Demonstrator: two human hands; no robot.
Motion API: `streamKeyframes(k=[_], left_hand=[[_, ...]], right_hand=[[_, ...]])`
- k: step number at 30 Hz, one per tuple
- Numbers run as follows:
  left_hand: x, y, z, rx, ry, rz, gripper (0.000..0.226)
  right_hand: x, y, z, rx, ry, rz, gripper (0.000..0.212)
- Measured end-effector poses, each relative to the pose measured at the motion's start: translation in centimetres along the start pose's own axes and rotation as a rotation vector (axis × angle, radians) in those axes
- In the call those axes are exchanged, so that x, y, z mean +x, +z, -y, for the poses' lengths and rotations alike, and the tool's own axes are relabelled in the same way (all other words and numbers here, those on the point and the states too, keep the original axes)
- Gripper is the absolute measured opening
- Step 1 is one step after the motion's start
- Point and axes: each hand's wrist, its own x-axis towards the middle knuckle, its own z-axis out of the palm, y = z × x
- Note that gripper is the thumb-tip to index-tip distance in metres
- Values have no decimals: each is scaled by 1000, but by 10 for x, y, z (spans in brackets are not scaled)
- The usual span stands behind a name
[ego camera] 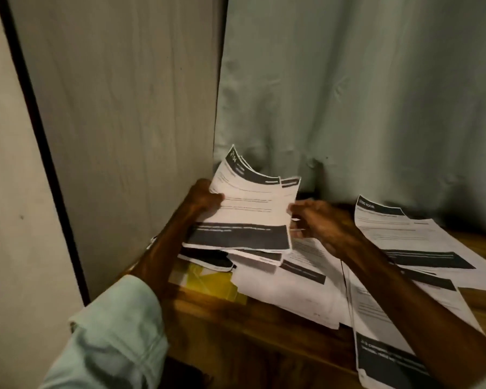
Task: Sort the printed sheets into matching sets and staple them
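One sheaf of sheets (250, 209) over tabletop's (236, 318) far left corner: gripped by left hand (205, 197), pinched at right edge by right hand (320, 223).

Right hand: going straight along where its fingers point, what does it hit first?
The right edge of the held sheets gripped by the left hand. The right hand may be touching them; blur hides contact.

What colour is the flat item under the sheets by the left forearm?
Yellow: the flat item shows best in the head view.
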Motion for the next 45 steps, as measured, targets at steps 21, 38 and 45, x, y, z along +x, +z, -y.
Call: streamKeyframes(k=[21,38,45], left_hand=[[-10,48,22,946,358,-261,66],[-101,324,-193,646,780,323,23],[-147,448,-242,635,868,594,33]], right_hand=[[-6,-15,-40,-99,61,1,15],[-82,-263,-88,-536,-16,-524,22],[-149,-382,-134,-1148,329,-709,76]])
